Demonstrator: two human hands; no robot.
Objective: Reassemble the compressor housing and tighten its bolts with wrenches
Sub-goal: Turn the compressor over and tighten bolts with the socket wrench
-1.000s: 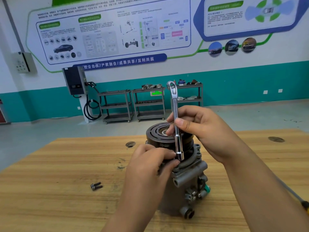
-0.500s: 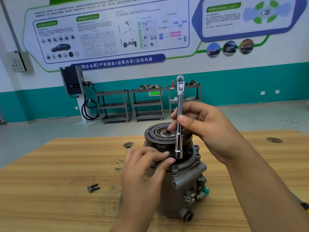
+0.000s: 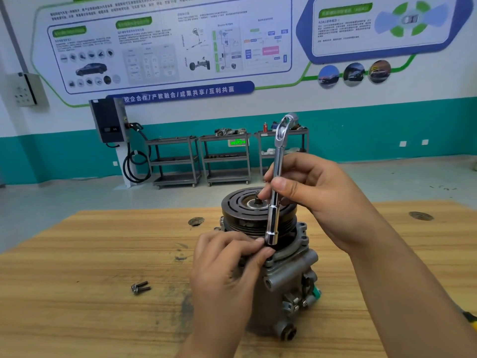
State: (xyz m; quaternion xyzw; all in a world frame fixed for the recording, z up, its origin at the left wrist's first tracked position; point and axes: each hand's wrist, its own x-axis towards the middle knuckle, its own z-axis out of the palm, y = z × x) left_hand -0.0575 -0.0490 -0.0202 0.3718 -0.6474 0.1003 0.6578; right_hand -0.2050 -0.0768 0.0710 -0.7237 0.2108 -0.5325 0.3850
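Compressor [image 3: 284,275] sits upright on the table [image 3: 77,254], two loose bolts [image 3: 140,288] at its 9 o'clock. Right hand [image 3: 317,200] grips the socket wrench [image 3: 275,192] upright; left hand [image 3: 227,262] pinches its bottom tip at the compressor's 6 o'clock.

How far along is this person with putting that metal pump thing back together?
Done, apparently: the compressor stands assembled on the table, pulley on top. In hand: the right hand holds a socket wrench upright while the left hand pinches its lower end at the flange; any bolt beneath is hidden. Left: two loose bolts lie on the table, so likely at least those still need fitting and tightening.
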